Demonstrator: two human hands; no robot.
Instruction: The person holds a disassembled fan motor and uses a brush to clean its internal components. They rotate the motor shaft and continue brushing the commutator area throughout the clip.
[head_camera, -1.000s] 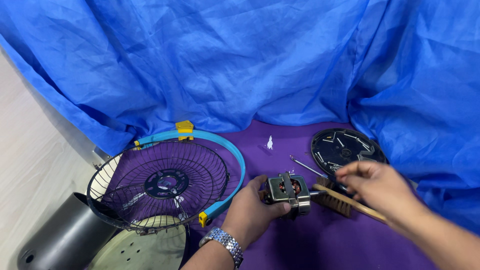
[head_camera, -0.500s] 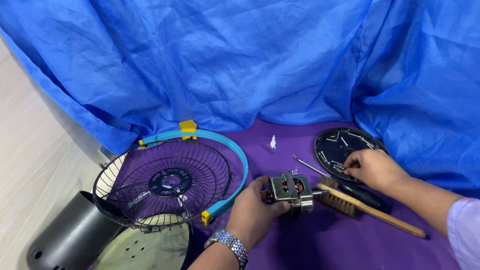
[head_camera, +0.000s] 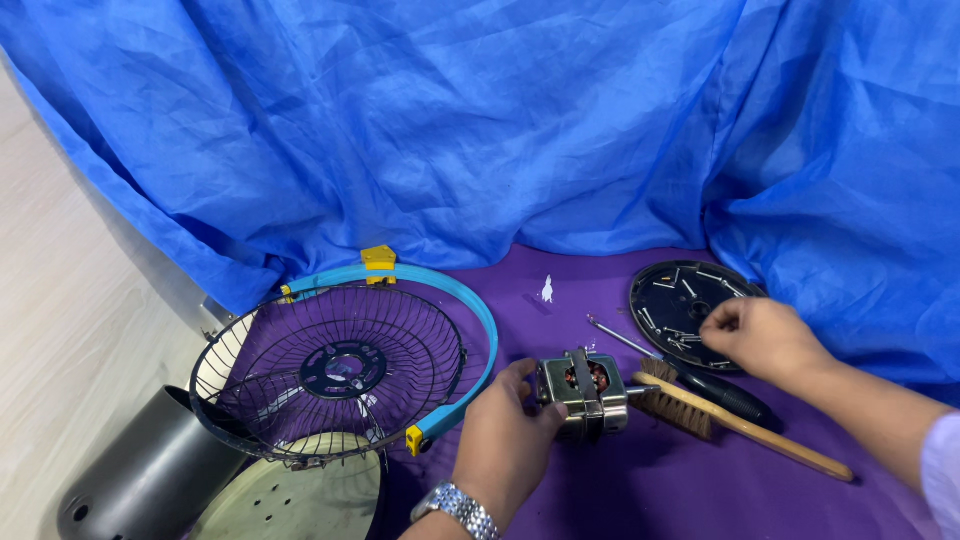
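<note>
Purple cloth covers the counter, with blue sheeting draped behind. Nearest, the left hand has its grip closed around a small electric motor, fingers wrapped on its left side. Just right of that grip lie a wooden-handled brush and a black-handled screwdriver. Left of it rests a wire fan guard with a blue rim. Farther off, the right hand pinches its fingertips over a black round plate holding screws; whether it has one I cannot tell.

Shiny metal motor, wooden bristled brush, crinkled blue cloth, wire guard.
</note>
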